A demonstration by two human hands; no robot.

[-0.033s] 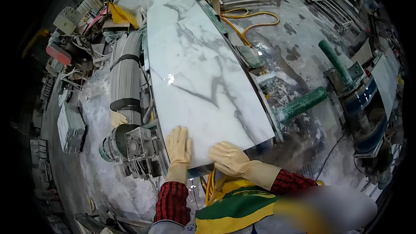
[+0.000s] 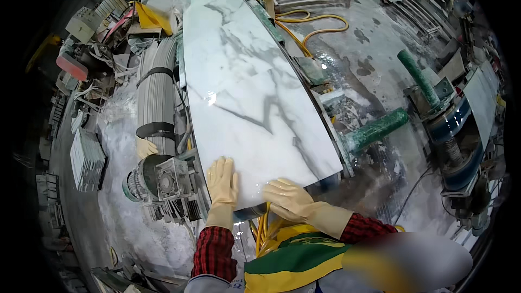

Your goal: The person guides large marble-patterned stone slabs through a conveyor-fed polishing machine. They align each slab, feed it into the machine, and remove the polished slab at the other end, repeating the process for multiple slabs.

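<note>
A white, grey-veined slab (image 2: 247,81) is being borne flat on a long bed (image 2: 332,137) directly ahead of the person. Its near end is being touched by two gloved hands, both unclenched, palms down: the left hand (image 2: 221,183) beside the near left corner, fingers straight and pointing away; the right hand (image 2: 287,199) on the near edge, fingers angled left. Nothing is being gripped. A slip could be being risked, since contact is being made by flat palms alone on a glossy, perhaps wet face; through uneven pressure the slab might be being skewed toward the green roller (image 2: 377,130) at the right. The slab's long axis is being carried away from the person, leaning slightly left.
</note>
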